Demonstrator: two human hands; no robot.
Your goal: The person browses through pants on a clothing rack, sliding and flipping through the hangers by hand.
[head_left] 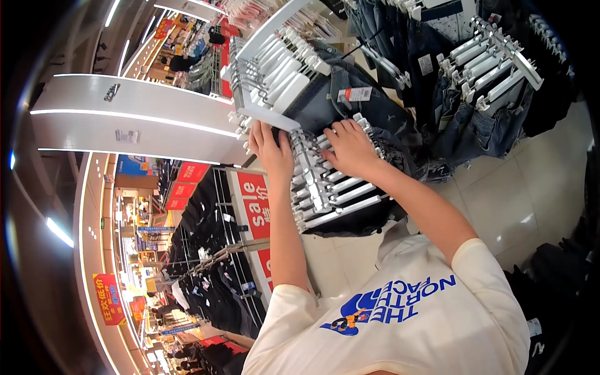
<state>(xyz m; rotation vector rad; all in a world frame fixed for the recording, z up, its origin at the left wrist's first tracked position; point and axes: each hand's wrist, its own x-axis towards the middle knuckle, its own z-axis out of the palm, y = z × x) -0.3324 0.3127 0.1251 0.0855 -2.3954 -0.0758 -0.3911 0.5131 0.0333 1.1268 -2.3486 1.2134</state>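
In the head view, white hangers with dark jeans hang in a row from a metal display arm in front of me. My left hand is on the left side of this arm, its fingers bent over the white hanger ends there. On the other side, my right hand has its fingers curled over several hangers, with the thumb toward the arm. Both hands' grips are partly hidden. Just beyond them hang dark blue jeans with a red and white tag.
More jeans on white hangers hang at the upper right. A red sale sign stands left of my left forearm, beside a rack of black clothes. Tiled floor shows at the right.
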